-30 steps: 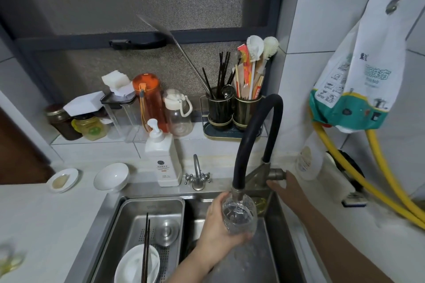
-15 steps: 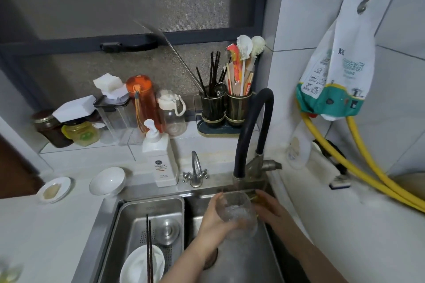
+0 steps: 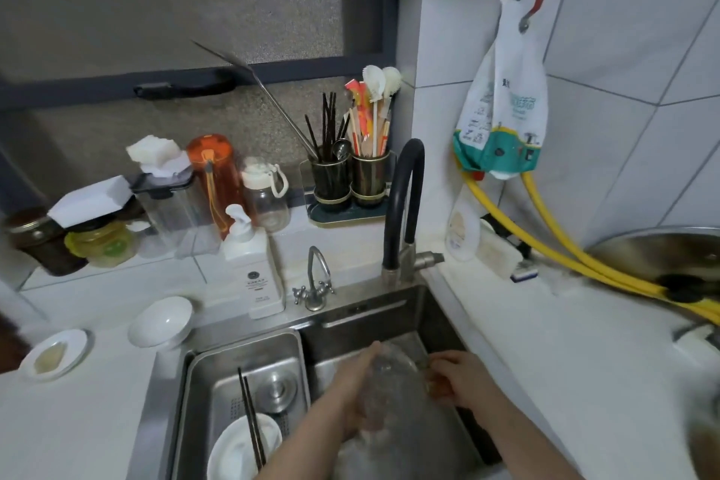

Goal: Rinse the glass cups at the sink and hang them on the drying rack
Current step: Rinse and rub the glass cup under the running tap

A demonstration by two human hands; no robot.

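- One clear glass cup [image 3: 383, 388] sits between my two hands, low inside the right basin of the stainless steel sink [image 3: 440, 320], tilted on its side; it is blurred, so I cannot tell which way its mouth faces.
- My left hand [image 3: 352, 392] wraps the cup from the left, fingers [image 3: 370, 353] curled over its upper wall and closed on it.
- My right hand [image 3: 461, 376] meets the cup from the right, fingers bent at the glass; they touch it, though I cannot tell how firmly they grip.
- Behind the hands, the black curved hose faucet [image 3: 403, 203] rises from the sink's back edge, with a small chrome tap [image 3: 315, 281] just to its left.
- Left of the cup, a steel drain basket [image 3: 202, 394] fills the other half of the sink and holds a white plate [image 3: 233, 452], dark chopsticks [image 3: 251, 425] lying across it, and a round metal lid [image 3: 276, 390].
- A white pump soap bottle [image 3: 253, 269] stands on the worktop [image 3: 78, 421] behind the basket, beside a small white bowl [image 3: 161, 321] and a white saucer [image 3: 54, 353].
- On the tiled ledge above stand an orange water bottle [image 3: 210, 175], jars, and twin dark utensil holders [image 3: 350, 177] full of chopsticks and brushes.
- At right, yellow hoses [image 3: 565, 257] run along the wall under a hanging white plastic bag [image 3: 502, 109].
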